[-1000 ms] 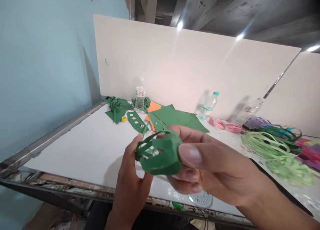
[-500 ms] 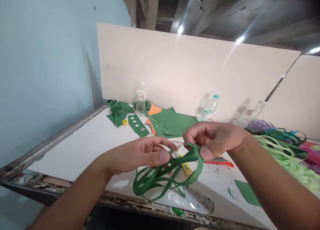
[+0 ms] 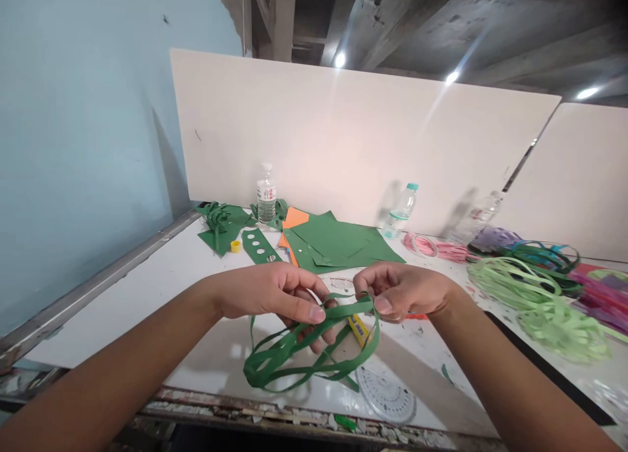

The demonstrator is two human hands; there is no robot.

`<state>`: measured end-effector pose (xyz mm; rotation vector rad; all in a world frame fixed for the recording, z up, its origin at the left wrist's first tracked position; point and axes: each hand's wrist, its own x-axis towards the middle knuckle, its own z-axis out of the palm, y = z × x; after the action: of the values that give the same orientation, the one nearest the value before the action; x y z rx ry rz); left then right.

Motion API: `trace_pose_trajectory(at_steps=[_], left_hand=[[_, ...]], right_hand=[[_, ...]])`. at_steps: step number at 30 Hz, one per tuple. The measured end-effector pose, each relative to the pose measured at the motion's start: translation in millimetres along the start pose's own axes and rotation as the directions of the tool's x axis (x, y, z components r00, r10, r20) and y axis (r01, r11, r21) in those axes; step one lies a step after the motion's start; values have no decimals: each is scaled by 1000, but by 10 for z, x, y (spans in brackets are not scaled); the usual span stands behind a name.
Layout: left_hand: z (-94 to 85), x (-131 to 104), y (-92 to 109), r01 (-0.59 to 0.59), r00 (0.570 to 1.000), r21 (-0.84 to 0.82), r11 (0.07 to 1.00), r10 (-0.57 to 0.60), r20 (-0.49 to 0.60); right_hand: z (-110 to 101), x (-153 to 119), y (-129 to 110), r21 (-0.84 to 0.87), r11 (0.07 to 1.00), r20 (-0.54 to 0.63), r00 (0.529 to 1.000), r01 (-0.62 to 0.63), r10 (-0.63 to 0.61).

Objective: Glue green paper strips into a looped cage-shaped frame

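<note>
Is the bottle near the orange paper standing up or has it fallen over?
Standing up. The bottle has its white cap at the top and its base down on the table.

Yellow tube (image 3: 359, 330) partly hidden behind green strips (image 3: 267, 368); red item (image 3: 417, 316) mostly covered by right hand (image 3: 405, 292). Left forearm (image 3: 118, 367), right forearm (image 3: 515, 373) and magenta strips (image 3: 601, 303) cut off by frame edges. Bottle label (image 3: 266, 193) too small to read.

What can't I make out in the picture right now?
All in the head view:
- Yellow tube: upper end hidden by the green strips.
- Red item: mostly behind the right hand.
- Magenta strips: cut off by the right edge.
- Protractor: numbers too small to read.
</note>
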<state>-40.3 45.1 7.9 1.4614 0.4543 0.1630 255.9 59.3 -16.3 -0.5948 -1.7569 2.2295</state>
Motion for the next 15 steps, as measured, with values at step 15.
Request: trace_pose_trajectory(at_steps=[15], left_hand=[[-1, 98, -166, 21, 998, -70, 997, -16, 63]], right_hand=[[-9, -29, 139, 18, 998, -33, 998, -60, 61]])
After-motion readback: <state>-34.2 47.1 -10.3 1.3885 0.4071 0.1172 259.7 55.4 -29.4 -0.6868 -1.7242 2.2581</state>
